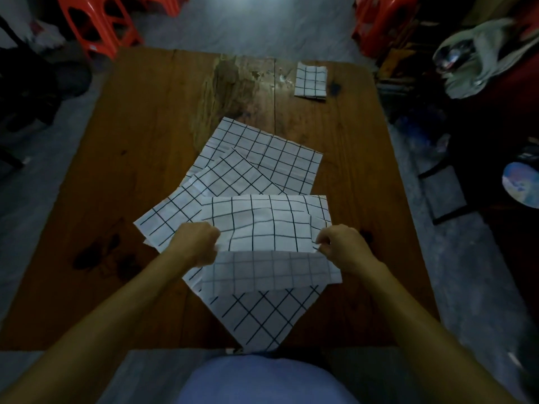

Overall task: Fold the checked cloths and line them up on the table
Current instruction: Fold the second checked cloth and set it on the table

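While both hands hold the cloth being folded [262, 228] at the lower centre of the frame, its long axis runs left to right, straight across the line between them. The left hand [198, 246] grips the cloth's left end with curled fingers; the right hand [339, 244] pinches the right end between thumb and fingertips. The fold line lies on the near side, level with the knuckles, and a lower layer of the same cloth shows just below it. Each hand sits at its own end, so neither is nearer to the cloth's middle (a second fold would probably bring one end across to the other). Beneath it lie the unfolded cloths [262, 158], overlapping at mixed angles through the centre of the frame, one corner hanging over the near edge of the table [140, 118]. The finished folded cloth [310, 81] lies well apart in the upper right of the frame, on the right hand's side; judged from this, the row will be built from there and the right hand has the shorter reach.
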